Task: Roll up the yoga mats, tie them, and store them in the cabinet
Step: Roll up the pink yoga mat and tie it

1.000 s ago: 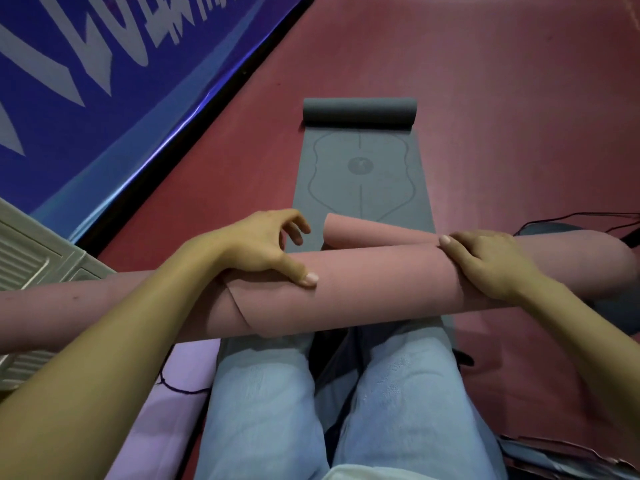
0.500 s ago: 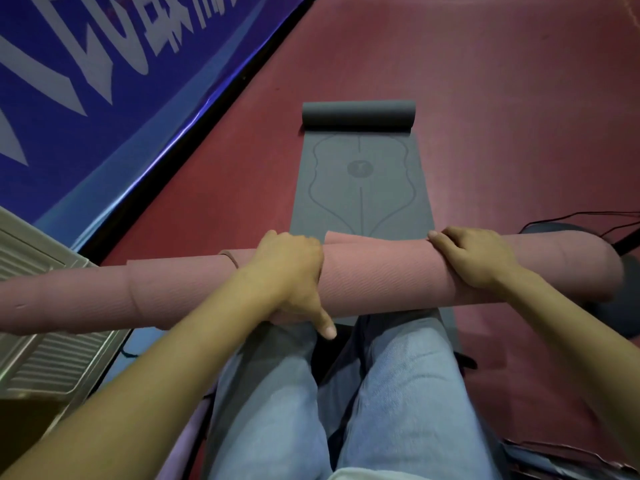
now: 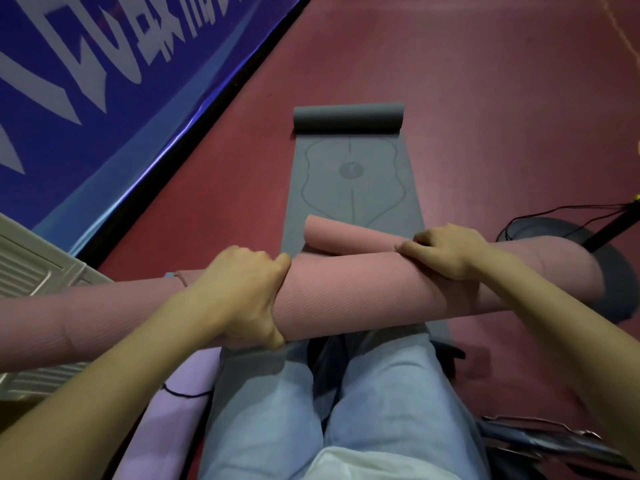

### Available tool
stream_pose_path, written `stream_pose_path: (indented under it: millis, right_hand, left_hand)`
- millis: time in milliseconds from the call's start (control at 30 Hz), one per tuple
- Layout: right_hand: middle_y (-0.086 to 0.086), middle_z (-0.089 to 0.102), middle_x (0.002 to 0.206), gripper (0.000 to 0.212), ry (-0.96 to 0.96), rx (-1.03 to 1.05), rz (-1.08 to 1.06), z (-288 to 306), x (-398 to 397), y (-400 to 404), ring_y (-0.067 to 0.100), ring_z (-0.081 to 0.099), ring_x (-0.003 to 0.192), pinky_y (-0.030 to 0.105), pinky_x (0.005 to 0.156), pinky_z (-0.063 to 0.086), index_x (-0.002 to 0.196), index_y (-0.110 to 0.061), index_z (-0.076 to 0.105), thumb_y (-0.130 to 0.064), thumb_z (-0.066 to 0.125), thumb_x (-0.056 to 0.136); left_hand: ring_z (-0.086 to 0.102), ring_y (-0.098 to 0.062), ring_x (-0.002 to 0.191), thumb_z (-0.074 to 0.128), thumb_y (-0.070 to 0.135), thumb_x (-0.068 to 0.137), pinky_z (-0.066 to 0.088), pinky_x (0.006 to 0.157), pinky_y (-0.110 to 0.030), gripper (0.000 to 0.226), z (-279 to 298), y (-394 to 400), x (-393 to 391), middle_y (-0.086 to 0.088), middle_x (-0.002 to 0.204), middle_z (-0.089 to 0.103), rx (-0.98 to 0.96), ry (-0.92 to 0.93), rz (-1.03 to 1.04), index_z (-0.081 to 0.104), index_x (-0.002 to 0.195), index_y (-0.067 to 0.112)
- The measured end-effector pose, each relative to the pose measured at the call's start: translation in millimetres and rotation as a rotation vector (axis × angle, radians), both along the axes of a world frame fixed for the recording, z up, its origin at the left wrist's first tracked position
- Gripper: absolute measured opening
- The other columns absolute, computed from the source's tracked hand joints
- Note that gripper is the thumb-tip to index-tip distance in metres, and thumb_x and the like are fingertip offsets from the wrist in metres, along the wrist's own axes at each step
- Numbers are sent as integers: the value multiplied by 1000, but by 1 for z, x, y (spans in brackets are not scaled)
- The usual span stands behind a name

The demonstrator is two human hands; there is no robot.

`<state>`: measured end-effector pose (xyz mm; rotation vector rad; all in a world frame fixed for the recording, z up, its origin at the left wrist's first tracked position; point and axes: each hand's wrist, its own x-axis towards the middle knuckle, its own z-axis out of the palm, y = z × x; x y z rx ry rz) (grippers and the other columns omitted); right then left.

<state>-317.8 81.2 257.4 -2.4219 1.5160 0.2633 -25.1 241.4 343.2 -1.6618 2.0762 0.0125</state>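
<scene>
Head view looks down on a pink mat (image 3: 349,292) rolled across the person's lap, its left end cut off by the frame edge. Left hand (image 3: 242,296) wraps over the roll with fingers curled round it; its fingertips are hidden behind the roll. Right hand (image 3: 446,251) grips the loose flap edge on top. Beyond lies a grey mat (image 3: 349,178) on the red floor (image 3: 485,98), far end rolled, near end hidden under the pink roll.

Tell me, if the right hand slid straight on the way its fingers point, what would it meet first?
The right hand grips the pink mat, fingers pointing left along the roll. Sliding on, it would probably meet the mat's loose flap at once, then the left hand gripping the same roll.
</scene>
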Motion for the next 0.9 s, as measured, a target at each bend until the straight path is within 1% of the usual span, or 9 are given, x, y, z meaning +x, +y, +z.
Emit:
stream_pose_path:
  millis: [167,233,400,500,600,700,767,833,900]
  right_hand:
    - [13,62,87,62,33,182,-24,10,11,4,33,58,83,38,76,50,70,-18,61,-75,36,79]
    - [14,63,94,59,79,258,-42,9,15,6,33,59,86,37,77,49,70,-17,58,-73,42,79]
    - [7,57,130,72,161,538,-136,-9,33,-4,27,56,118,37,104,43,132,-18,60,-66,53,79]
    - [12,57,128,60,154,711,-284,-15,44,-15,26,57,113,38,107,41,139,-9,52,-47,59,93]
    - [14,55,128,48,227,670,-344,-26,45,-32,29,56,116,34,100,41,133,-13,49,-42,60,97]
    - [11,46,147,90,296,613,-334,-38,41,-47,27,47,134,34,110,36,145,-20,44,-60,73,70]
    - [5,48,145,118,247,623,-407,-43,30,-53,22,47,128,28,99,40,149,-24,46,-58,91,46]
    - [-5,46,141,103,186,613,-416,-39,20,-57,17,44,124,16,96,40,144,-23,49,-46,96,55]
    - [0,40,157,127,210,565,-473,-53,3,-74,19,38,141,24,113,31,151,-28,46,-64,91,38]
  left_hand:
    - [65,-19,81,68,86,34,51,70,-33,94,12,17,6,9,93,65,129,79,78,49,111,37]
    - [64,-17,80,69,85,31,52,70,-33,94,12,25,7,10,92,65,171,114,110,49,111,40]
    - [64,-13,80,76,83,30,56,74,-33,91,5,23,12,14,90,64,227,216,173,51,107,40]
    - [66,-12,86,81,80,33,55,76,-31,96,5,9,15,16,95,68,256,280,202,55,117,43]
    - [65,-14,88,82,81,33,56,82,-34,96,1,3,17,16,99,69,273,307,206,58,116,39]
    - [65,-15,88,82,81,34,54,82,-33,94,-3,1,18,17,99,68,266,338,210,58,114,39]
    - [65,-15,89,83,80,35,55,82,-33,94,-3,-1,18,17,99,68,268,346,209,58,116,39]
    - [65,-14,88,83,80,35,56,83,-34,93,-4,-4,17,17,97,68,283,360,222,59,115,40]
    - [65,-11,85,82,81,31,56,82,-34,90,-6,-7,20,20,92,67,317,382,256,60,109,41]
